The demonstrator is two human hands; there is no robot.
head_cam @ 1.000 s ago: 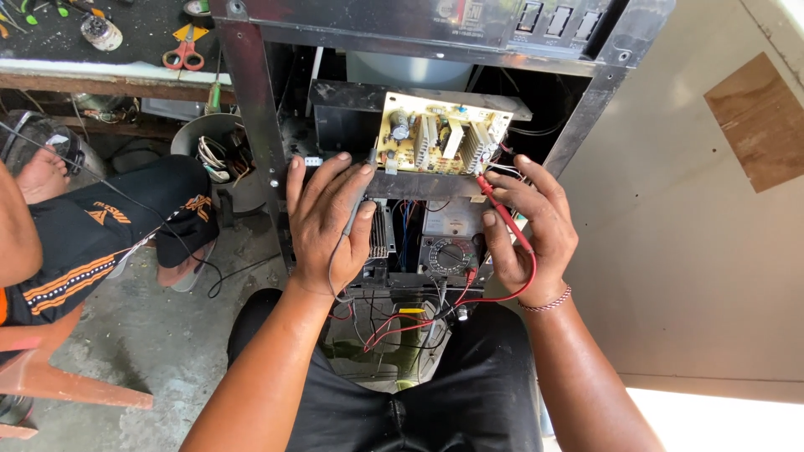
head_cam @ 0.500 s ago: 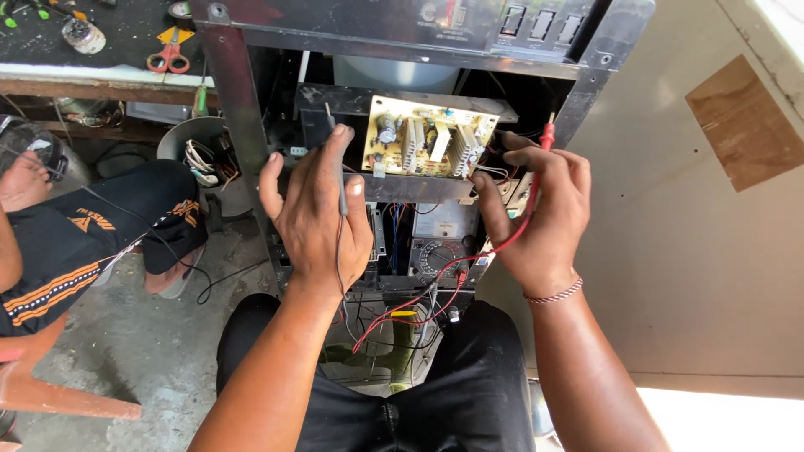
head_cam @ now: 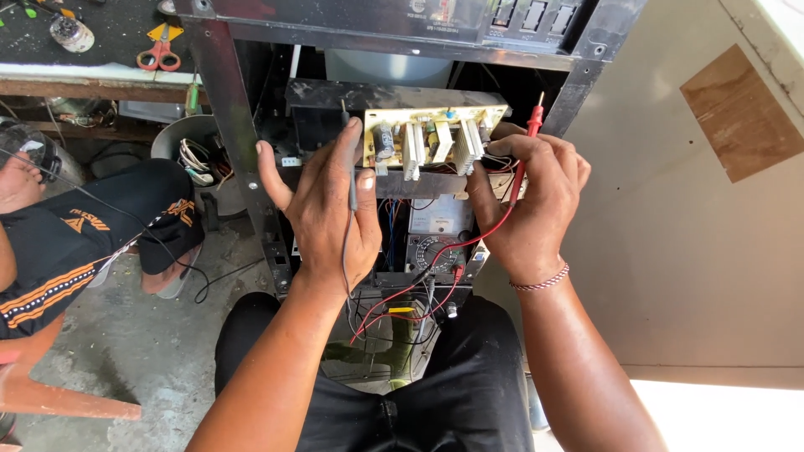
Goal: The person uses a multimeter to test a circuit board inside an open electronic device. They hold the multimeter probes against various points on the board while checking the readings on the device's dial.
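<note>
Nearest the camera are the person's knees in black trousers, with both forearms reaching forward over them. Between the knees, red and black leads (head_cam: 402, 310) trail down from an analogue meter (head_cam: 435, 243) standing just beyond the lap, between the two hands.

The left hand (head_cam: 322, 209) is spread with its thumb out to the left; its fingers rest against the dark shelf edge, and a thin black probe (head_cam: 350, 167) runs up along the back of the hand to the lower left corner of the circuit board (head_cam: 435, 138). Whether the fingers pinch the probe cannot be told from here.

The right hand (head_cam: 528, 201) is curled shut around a red probe (head_cam: 528, 151), whose top sticks up above the knuckles; its fingertips touch the right end of the board.

The board sits on the shelf of a black metal frame (head_cam: 226, 109), whose uprights hem in both hands closely. To the right stands a pale wall panel (head_cam: 670, 234), with open room near the wrist. To the left, another person's leg (head_cam: 75, 243) lies near; beyond, scissors (head_cam: 159, 54) rest on a bench.
</note>
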